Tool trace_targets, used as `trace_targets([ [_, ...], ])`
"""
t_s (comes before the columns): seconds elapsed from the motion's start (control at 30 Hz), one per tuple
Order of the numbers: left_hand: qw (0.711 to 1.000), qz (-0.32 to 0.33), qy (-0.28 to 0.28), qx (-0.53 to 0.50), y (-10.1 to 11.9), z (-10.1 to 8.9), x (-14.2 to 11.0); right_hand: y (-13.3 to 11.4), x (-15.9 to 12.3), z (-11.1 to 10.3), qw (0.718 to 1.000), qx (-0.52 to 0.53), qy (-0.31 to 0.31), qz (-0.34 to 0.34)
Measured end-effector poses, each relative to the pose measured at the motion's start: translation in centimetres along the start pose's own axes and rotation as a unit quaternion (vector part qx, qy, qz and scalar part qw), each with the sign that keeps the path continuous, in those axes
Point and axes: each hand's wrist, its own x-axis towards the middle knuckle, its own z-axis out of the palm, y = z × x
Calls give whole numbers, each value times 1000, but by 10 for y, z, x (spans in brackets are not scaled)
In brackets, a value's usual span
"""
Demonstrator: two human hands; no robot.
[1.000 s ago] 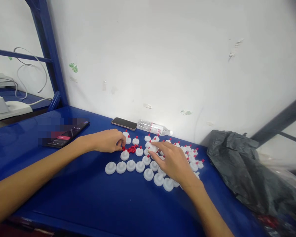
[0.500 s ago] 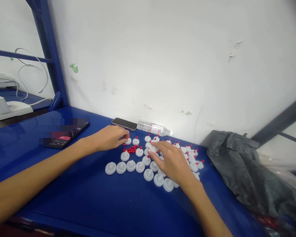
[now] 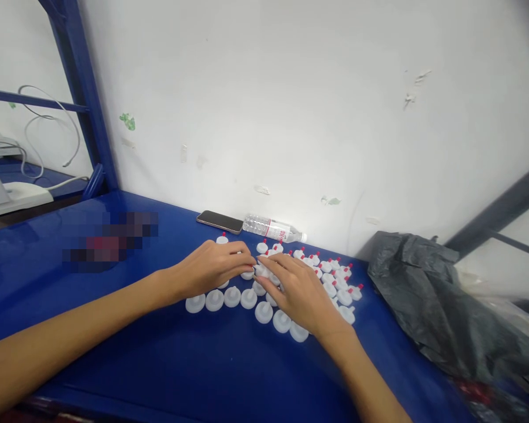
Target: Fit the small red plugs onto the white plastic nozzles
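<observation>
My left hand (image 3: 214, 267) is closed in a pinch, its fingertips meeting those of my right hand over the group of caps. Whatever it pinches is too small or hidden to make out. My right hand (image 3: 297, 291) grips a white nozzle cap (image 3: 260, 270) between thumb and fingers, its spout side towards the left fingertips. Around both hands stand many round white nozzle caps. Those at the back and right, such as one capped piece (image 3: 344, 295), carry red tips. The front row, with a bare cap (image 3: 214, 300), shows plain white spouts. My left hand covers the small red tips' pile.
A phone (image 3: 219, 222) and a clear plastic bottle (image 3: 273, 228) lie along the wall on the blue table (image 3: 167, 358). A blurred-out object (image 3: 108, 244) is at the left. A dark plastic bag (image 3: 427, 294) slumps at the right edge. A blue metal post (image 3: 86, 117) rises at the left.
My left hand has moved right, from the caps beside the red tips' pile to the fingertips of my right hand. The right hand stays nearly in place with its cap.
</observation>
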Motion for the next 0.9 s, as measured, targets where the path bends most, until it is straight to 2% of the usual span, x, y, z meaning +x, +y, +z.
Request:
trace_targets([
  [0.1, 1000, -4, 5, 10, 1, 1, 0, 1, 0, 1, 999, -8, 29, -20],
  [0.23, 999, -10, 30, 29, 3, 2, 1, 3, -1, 2, 994, -9, 101, -35],
  [0.37, 999, -7, 32, 37, 5, 0, 2, 1, 0, 0, 988, 27, 147, -44],
  [0.53, 999, -2, 40, -29, 8, -2, 2, -4, 1, 1, 979, 85, 179, -58],
  [0.63, 998, -13, 31, -55, 11, -4, 3, -6, 1, 2, 977, 80, 188, -63],
  [0.77, 997, -51, 2, -62, 12, -12, 7, -7, 4, -1, 985, 52, 156, -49],
  [0.9, 995, -93, 12, -16, -5, -23, 7, 3, 3, -8, 987, 37, 154, -30],
])
